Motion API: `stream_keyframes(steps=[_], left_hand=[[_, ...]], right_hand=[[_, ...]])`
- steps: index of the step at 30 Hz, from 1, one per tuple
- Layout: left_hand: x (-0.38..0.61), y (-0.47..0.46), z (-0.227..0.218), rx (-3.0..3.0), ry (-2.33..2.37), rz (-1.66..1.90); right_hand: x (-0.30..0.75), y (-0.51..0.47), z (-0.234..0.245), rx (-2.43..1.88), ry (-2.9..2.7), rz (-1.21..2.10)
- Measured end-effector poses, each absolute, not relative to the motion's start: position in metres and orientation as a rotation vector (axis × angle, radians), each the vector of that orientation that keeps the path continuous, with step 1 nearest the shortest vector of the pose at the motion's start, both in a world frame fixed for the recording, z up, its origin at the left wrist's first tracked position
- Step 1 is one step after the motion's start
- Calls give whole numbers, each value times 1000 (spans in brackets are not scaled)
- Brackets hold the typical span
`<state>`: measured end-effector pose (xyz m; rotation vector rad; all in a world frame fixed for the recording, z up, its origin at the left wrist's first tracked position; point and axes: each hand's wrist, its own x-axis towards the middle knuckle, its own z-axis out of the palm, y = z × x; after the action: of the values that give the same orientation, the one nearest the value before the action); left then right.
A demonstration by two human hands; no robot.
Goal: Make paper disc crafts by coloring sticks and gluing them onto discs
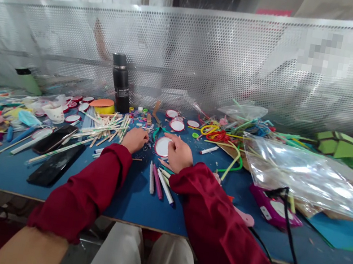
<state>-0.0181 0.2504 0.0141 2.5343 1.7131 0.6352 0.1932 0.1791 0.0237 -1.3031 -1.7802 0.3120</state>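
My right hand is curled at the right edge of a round white disc with a red rim, thumb and fingers gripping it just above the table. To the left of the disc, my left hand is closed with its fingertips pressed together. Whatever those fingertips pinch is too small to make out. Between the hands, a little farther back, lies a pair of teal-handled pliers. Several marker pens lie on the blue table in front of the disc.
Wooden sticks, two dark phones and a black bottle are on the left. Pipe cleaners, clear plastic bags and a purple device with a black cable lie right. A perforated metal panel closes off the back.
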Motion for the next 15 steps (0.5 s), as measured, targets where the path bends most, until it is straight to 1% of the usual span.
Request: stream_keyframes(steps=[5,10,15], left_hand=[[-18,251,19,2436,1671,783],[-8,251,23,2121,1272,1071],[4,245,25,1982,1005,1090]], right_hand=[[193,181,21,-1298,-1762,288],[191,178,22,-1295,-1733,318],[190,177,21,-1263,-1703,357]])
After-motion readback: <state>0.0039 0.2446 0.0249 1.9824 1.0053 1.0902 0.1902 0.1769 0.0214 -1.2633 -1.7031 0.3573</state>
